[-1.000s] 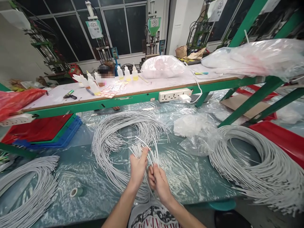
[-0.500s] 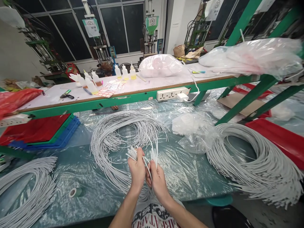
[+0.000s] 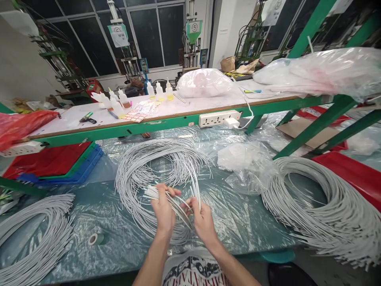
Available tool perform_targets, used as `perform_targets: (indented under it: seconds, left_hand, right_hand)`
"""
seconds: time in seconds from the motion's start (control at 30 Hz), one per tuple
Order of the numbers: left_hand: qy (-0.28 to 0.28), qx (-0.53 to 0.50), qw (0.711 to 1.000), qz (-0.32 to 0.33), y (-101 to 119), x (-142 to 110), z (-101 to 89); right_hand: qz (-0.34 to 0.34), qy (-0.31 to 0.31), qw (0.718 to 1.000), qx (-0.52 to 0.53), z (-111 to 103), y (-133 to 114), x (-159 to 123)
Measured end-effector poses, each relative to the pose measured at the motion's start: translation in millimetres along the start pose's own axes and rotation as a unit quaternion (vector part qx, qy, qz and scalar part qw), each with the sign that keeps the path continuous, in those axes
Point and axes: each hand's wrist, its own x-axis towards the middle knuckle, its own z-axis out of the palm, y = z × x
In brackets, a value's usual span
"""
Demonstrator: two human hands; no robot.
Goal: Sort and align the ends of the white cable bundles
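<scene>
A sheaf of thin white cable ends (image 3: 154,193) is clenched in the left hand (image 3: 162,211), pointing left; a few upright white strands (image 3: 196,190) are pinched by the right hand (image 3: 204,222).

Lighting: bright, even, from overhead; windows (image 3: 149,35) dark. Glare: on plastic sheeting (image 3: 238,214) over the table. Quality: sharp at centre; wide-angle bending at edges, shadows faint.

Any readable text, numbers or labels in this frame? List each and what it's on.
"5": green hopper sign by the windows.
"10", likely: white hanging sign, top right, partly cut off.
White hanging card, upper left: circled digit, too blurred.
Sticker sheet on the shelf: too small.
Shirt print: unreadable.
</scene>
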Motion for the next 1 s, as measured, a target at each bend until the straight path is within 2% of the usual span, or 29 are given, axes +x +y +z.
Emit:
perform_targets:
  seconds: [0.07, 0.1, 0.17, 0.27, 0.33, 0.43, 0.6, 0.8, 1.0]
  left_hand:
    - [0.0, -0.024, 1.0, 0.005, 12.8, 9.6, -3.3]
    - [-0.015, -0.023, 1.0, -0.001, 17.7, 13.6, -5.5]
    - [-0.059, 0.006, 0.998, -0.037, 22.4, 17.3, -9.2]
    - [-0.125, 0.08, 0.985, -0.09, 15.5, 11.5, -11.2]
    - [-0.164, 0.14, 0.971, -0.104, 6.3, 4.7, -10.2]
    - [-0.194, 0.213, 0.953, -0.093, -2.7, -1.6, -6.8]
    - [-0.21, 0.271, 0.938, -0.051, 3.5, -4.9, 0.1]
    - [-0.153, 0.244, 0.958, -0.017, 8.3, 0.4, 0.4]
    - [-0.171, 0.223, 0.959, -0.024, 6.3, 3.5, -6.7]
  right_hand:
    - [-0.03, 0.015, 0.999, -0.001, -5.6, -6.6, 5.1]
    - [-0.024, 0.009, 1.0, 0.018, -7.1, -9.2, 6.7]
    - [0.03, -0.027, 0.996, 0.084, -7.3, -11.6, 8.0]
    - [0.115, -0.066, 0.977, 0.168, -3.1, -9.5, 5.1]
    - [0.133, -0.073, 0.972, 0.179, -0.4, -6.3, 1.5]
    - [0.132, -0.1, 0.972, 0.167, 0.6, -2.7, -3.1]
    - [0.12, -0.105, 0.973, 0.168, -0.8, -2.1, -5.3]
    - [0.117, -0.147, 0.967, 0.17, 6.5, -7.5, -10.3]
    - [0.111, -0.143, 0.967, 0.18, 10.2, -8.6, -11.2]
